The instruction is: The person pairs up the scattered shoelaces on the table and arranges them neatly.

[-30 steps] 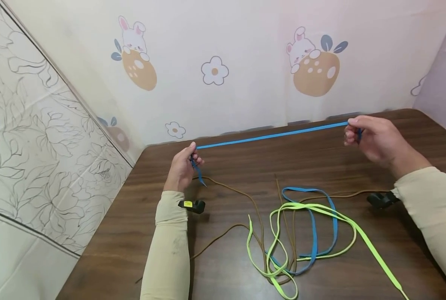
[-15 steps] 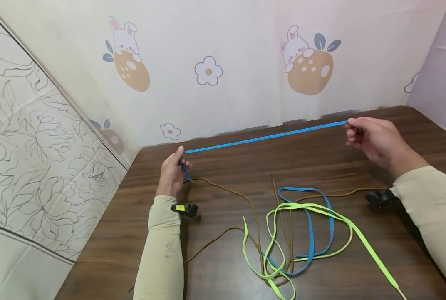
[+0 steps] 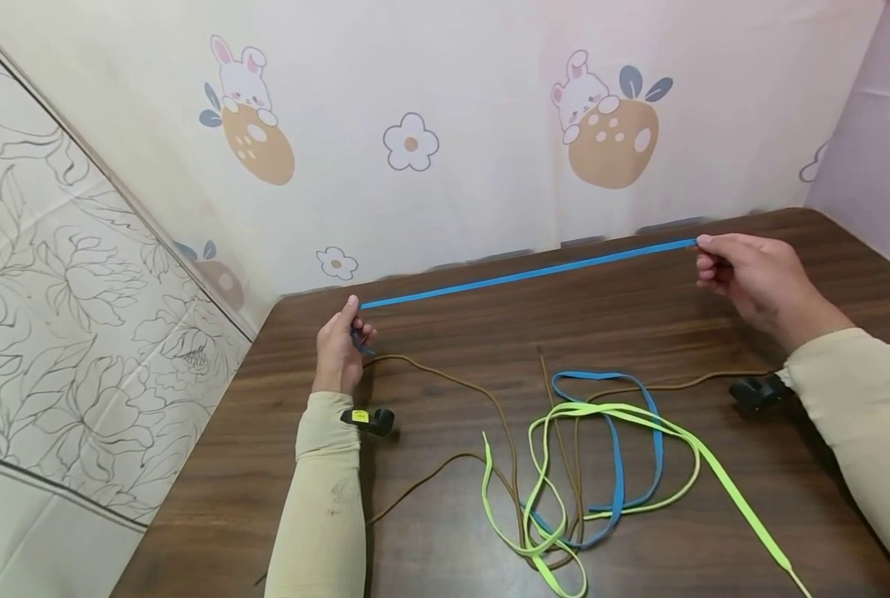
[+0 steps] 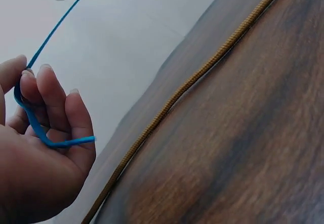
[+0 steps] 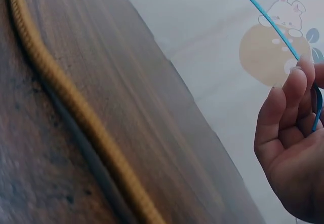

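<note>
A flat blue shoelace (image 3: 527,274) is stretched straight between my two hands above the far part of the table. My left hand (image 3: 339,349) pinches one end between thumb and finger; in the left wrist view a short tail of the lace (image 4: 35,125) crosses the palm. At the right, my right hand (image 3: 759,278) pinches the other end, held higher in the head view. The right wrist view shows a bit of the blue lace (image 5: 318,107) hanging inside that palm. Both hands are apart from the laces lying on the table.
On the dark wooden table (image 3: 445,390) lie a neon yellow-green lace (image 3: 744,507), another blue lace (image 3: 619,465) and brown round cords (image 3: 452,378), overlapping near the front middle. A patterned curtain-like backdrop (image 3: 482,100) stands behind the far edge.
My left hand has moved left and slightly down in the head view, and the blue span looks longer. The right hand has stayed nearly in place. The head view has shifted slightly.
</note>
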